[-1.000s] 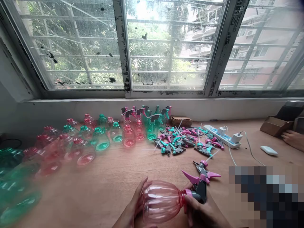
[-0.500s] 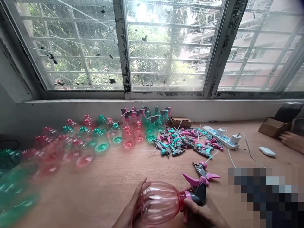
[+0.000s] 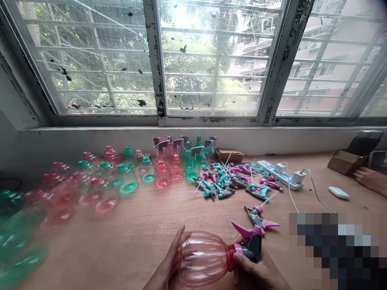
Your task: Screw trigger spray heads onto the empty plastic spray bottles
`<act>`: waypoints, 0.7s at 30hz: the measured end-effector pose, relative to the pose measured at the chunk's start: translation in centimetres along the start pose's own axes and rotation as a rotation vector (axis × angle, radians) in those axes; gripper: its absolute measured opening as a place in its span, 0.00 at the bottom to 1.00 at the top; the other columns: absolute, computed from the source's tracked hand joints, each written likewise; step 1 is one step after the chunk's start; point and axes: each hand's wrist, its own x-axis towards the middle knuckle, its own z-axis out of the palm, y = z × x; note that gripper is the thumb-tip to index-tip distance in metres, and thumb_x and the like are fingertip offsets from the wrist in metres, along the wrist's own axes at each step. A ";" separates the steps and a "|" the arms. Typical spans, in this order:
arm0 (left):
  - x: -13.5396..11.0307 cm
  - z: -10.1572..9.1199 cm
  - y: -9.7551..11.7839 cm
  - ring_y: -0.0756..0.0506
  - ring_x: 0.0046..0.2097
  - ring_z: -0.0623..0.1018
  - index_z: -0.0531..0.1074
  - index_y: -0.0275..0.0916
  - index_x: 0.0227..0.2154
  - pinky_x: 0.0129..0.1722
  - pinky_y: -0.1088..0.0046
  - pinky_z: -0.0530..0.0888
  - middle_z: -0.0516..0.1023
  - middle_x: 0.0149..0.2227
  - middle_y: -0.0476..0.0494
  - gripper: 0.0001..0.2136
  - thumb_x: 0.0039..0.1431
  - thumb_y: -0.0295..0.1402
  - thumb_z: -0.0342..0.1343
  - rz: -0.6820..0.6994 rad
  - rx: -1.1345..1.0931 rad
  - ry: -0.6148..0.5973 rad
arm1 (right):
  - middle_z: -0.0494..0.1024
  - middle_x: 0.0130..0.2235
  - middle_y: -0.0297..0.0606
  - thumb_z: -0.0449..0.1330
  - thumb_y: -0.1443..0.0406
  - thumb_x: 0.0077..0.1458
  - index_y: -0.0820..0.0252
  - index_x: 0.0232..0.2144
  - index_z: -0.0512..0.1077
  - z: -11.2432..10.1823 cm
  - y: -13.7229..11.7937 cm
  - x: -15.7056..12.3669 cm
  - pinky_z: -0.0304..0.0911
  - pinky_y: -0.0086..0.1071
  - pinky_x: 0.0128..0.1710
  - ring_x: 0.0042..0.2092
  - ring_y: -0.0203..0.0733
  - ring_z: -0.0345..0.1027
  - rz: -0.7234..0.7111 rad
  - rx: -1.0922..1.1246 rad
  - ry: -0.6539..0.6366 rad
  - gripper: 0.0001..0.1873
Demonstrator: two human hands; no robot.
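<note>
A clear pink spray bottle (image 3: 202, 257) lies sideways between my hands at the front of the table, its base toward the left. My left hand (image 3: 172, 255) is wrapped round the base end. At the neck, my right hand (image 3: 246, 262) grips around the pink collar of the black-and-pink trigger sprayer head (image 3: 254, 243), which sits on the bottle's mouth. Part of my right fingers is hidden behind the neck. Just beyond lies a loose grey-and-pink sprayer head (image 3: 258, 217) with a thin tube.
Pink and green open bottles (image 3: 104, 195) stand at the left. Bottles with sprayers (image 3: 193, 161) line the wall beside a pile of sprayer heads (image 3: 229, 181). A power strip (image 3: 278, 175), white mouse (image 3: 338, 192), cardboard box (image 3: 347, 161) and another person's hand (image 3: 370, 179) are at the right.
My right fingers have shifted slightly at the sprayer collar. The bottle and my left hand stay nearly where they were; the whole view has moved a little.
</note>
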 end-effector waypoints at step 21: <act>-0.1 -0.2 0.4 0.31 0.67 0.64 0.38 0.61 0.69 0.67 0.52 0.60 0.48 0.73 0.44 0.48 0.55 0.46 0.65 0.057 -0.047 -0.047 | 0.79 0.21 0.33 0.67 0.46 0.51 0.58 0.32 0.72 -0.2 0.1 0.1 0.59 0.35 0.31 0.24 0.42 0.70 -0.025 -0.004 0.013 0.22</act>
